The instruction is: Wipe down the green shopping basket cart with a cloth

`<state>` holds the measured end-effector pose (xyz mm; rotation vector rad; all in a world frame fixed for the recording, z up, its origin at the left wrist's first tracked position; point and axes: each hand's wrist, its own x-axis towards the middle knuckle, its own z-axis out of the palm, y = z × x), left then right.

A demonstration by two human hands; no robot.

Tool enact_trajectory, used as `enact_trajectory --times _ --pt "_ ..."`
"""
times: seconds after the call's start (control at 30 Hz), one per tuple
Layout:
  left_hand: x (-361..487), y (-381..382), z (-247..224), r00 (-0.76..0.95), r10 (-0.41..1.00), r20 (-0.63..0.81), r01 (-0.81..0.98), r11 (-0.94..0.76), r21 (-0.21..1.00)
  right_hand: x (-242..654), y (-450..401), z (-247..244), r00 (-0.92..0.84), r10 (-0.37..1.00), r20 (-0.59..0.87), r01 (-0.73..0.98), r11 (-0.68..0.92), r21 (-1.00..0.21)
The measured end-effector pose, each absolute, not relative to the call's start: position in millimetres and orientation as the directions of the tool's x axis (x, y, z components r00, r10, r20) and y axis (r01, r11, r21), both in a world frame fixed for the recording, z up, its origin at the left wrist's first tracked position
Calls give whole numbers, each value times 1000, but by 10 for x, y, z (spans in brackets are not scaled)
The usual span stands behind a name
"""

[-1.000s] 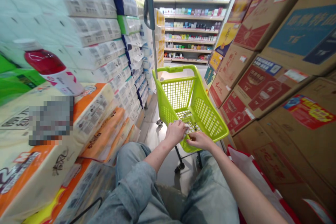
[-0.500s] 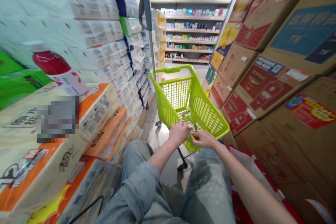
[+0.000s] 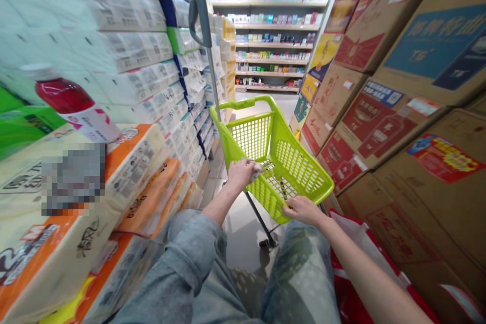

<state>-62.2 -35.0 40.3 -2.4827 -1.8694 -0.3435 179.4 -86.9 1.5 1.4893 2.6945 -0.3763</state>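
Shopping cart (image 3: 296,159), lime green with lattice walls, is standing in a narrow aisle, right in front of a person's denim-covered knees (image 3: 306,255). Both bare hands are on it. The left hand (image 3: 242,174) is at the left side rim, fingers curled around a crumpled white wad (image 3: 257,168) and pressing it to the plastic. Could be tissue or a bit of cloth, honestly too small and half hidden to say. The right hand (image 3: 304,208) is at the near end, fingers bent over the rim and gripping it. The two hands are apart, with a stretch of bare rim between them.

Basket's got nothing blocking the view of its slatted bottom, and one dark wheel (image 3: 269,243) shows on the floor below the near end. A metal pole with a grey loop handle (image 3: 203,20) rises by the cart's far left corner.

Off to the left, a bottle with a red top half and a white cap (image 3: 76,106) is on an orange-and-cream pack (image 3: 144,154), leaning in this view, with a pixelated dark patch (image 3: 74,177) just beside it. Stacked cartons (image 3: 383,121) line the right side, and stocked shelves (image 3: 273,45) close off the far end.
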Motion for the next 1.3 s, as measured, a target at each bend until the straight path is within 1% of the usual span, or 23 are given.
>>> enact_trajectory --times 0.13,0.2,0.3,0.33,0.4,0.47,0.57,0.67,0.73,0.8,0.87,0.9,0.93,1.03,1.17,1.23,1.3 --pt "-499 -408 406 306 933 188 939 -328 99 1785 -869 37 -498 853 -153 859 461 -224" --pt "-343 -572 328 338 923 183 923 -363 125 1714 -859 45 -462 875 -142 870 417 -262" --pt "-119 -837 177 412 883 225 876 -452 168 1570 -829 14 -420 903 -97 855 357 -376" --pt "-70 -898 137 412 881 234 872 -455 177 1531 -819 -7 -410 908 -85 843 341 -415" --pt "-36 -944 97 406 881 245 870 -454 191 1487 -811 -49 -398 914 -71 824 323 -466" --pt "-85 -888 116 386 889 246 876 -437 204 1486 -820 -71 -394 917 -56 816 321 -482" --pt "-256 -675 216 291 928 234 905 -346 247 1515 -856 -49 -406 913 -46 801 330 -500" --pt "-414 -457 289 171 959 226 910 -242 336 1522 -890 -7 -406 913 -40 801 334 -497" --pt "-459 -388 264 96 966 242 876 -198 440 1511 -902 8 -405 914 -33 809 341 -478" --pt "-439 -405 171 -18 959 283 794 -158 587 1496 -905 13 -399 916 -31 821 342 -458" --pt "-355 -503 36 -158 935 318 669 -135 731 1483 -902 15 -392 919 -32 830 339 -443" --pt "-291 -577 -34 -212 922 322 611 -132 781 1478 -900 15 -393 919 -34 830 338 -444" --pt "-214 -662 -98 -218 922 320 566 -148 811 1475 -897 16 -394 919 -37 828 337 -448" --pt "61 -941 -236 -153 939 309 456 -210 865 1474 -891 21 -398 917 -38 813 333 -477" --pt "335 -1208 -296 -177 948 265 327 -197 924 1496 -900 23 -409 912 -33 784 333 -524" --pt "367 -1244 -297 -186 946 265 289 -205 935 1510 -907 12 -406 913 -37 780 325 -534" --pt "342 -1215 -287 -207 936 284 289 -218 932 1519 -910 -11 -402 915 -37 782 323 -533"
